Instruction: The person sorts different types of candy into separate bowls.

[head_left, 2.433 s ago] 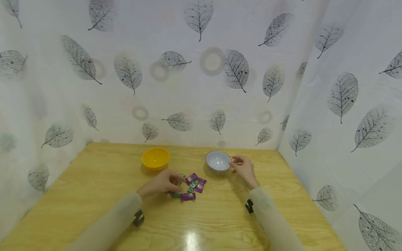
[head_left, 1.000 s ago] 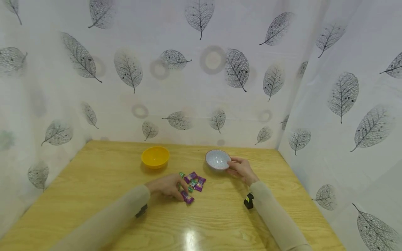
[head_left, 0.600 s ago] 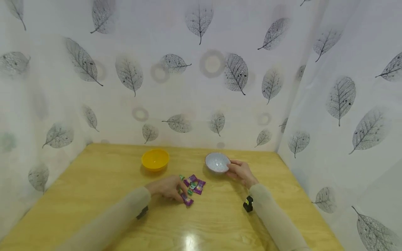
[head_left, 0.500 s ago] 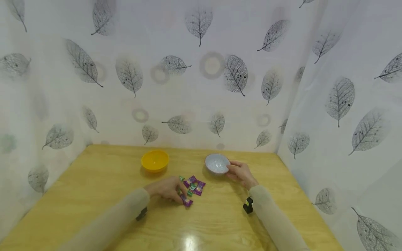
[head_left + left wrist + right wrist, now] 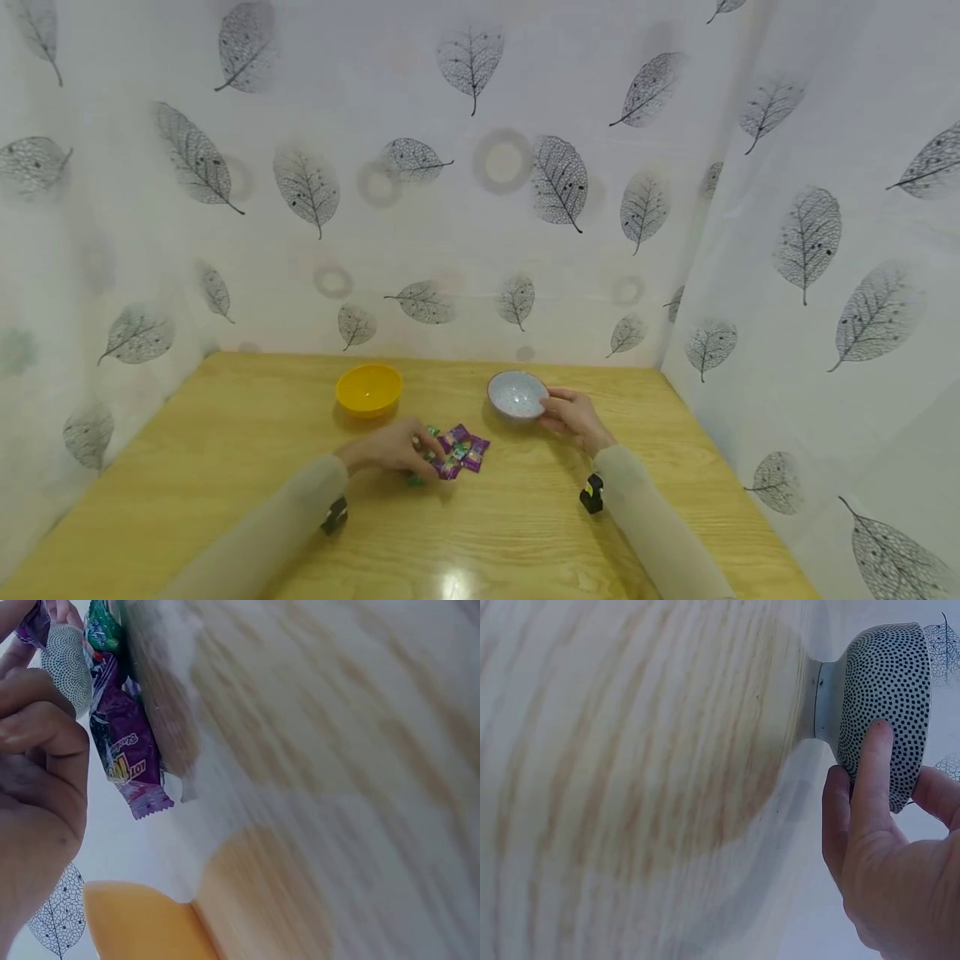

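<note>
My left hand (image 5: 392, 447) is over the wrapped candies near the table's middle. Its fingers are curled, and its thumb and index finger pinch a purple-wrapped candy (image 5: 447, 469) at the pile's near side. Other purple candies (image 5: 476, 453) and green ones (image 5: 461, 450) lie beside it. Part of the pile is hidden under the hand. In the left wrist view a purple candy (image 5: 127, 746) lies past the curled fingers. My right hand (image 5: 576, 417) grips the right side of a speckled bowl (image 5: 517, 393), thumb at the rim and fingers against its dotted outside (image 5: 885, 697).
A yellow bowl (image 5: 369, 390) stands at the back left, behind my left hand. The wooden table (image 5: 510, 533) ends at a white curtain (image 5: 585, 317) printed with leaves, which also runs down both sides.
The right hand has moved in from the bowl's edge and taken a firmer grip. My left hand has shifted the near purple candy a little toward the pile. The speckled bowl stays in place.
</note>
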The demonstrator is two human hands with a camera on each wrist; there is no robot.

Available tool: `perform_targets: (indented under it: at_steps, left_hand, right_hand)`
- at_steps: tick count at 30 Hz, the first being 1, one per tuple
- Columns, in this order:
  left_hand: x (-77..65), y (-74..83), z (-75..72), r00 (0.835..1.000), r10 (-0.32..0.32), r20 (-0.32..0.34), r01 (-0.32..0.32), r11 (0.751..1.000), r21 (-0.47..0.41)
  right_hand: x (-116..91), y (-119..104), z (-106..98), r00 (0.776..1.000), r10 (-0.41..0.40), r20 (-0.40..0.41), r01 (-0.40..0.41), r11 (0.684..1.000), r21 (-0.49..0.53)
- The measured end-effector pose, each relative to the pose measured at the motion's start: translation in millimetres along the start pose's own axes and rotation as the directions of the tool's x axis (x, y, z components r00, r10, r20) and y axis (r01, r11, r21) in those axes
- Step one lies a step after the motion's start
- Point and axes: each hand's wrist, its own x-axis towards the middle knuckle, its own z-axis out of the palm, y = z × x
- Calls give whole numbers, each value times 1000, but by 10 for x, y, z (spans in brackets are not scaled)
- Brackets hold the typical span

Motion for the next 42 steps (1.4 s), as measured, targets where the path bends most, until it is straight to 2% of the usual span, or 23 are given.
perform_targets:
  at_steps: [7,13,17,20,27,34,37,42]
  left_hand:
    - [-19,-5,6,998,-43,-36,41,999,-36]
    - [-25,16,-27,999,-46,-4,45,985,-165]
    - [12,29,-70,999,-42,-20,37,977,-208]
    - [30,39,-91,998,-40,-41,31,980,-199]
    - [107,39,-53,991,16,-132,-29,995,-96]
    - [189,116,-46,989,-36,-146,12,987,-161]
    - [240,151,-58,984,-52,-173,29,991,-134]
    - [311,172,-64,976,-35,-214,5,990,-138]
  right_hand:
    - [-1,-7,14,1000,-2,6,2,1000,-7]
    - [5,-13,-4,1000,3,6,-3,1000,-17]
    - [2,-42,-21,1000,-2,7,2,1000,-24]
    - [5,-46,-16,1000,-6,7,6,1000,-19]
    - [-5,1,-3,1000,-2,12,1,1000,8]
    - [-9,24,22,1000,-3,11,3,1000,14]
    - [-2,16,12,1000,-3,1,3,1000,14]
    - [-17,1,-3,1000,-6,13,6,1000,-4]
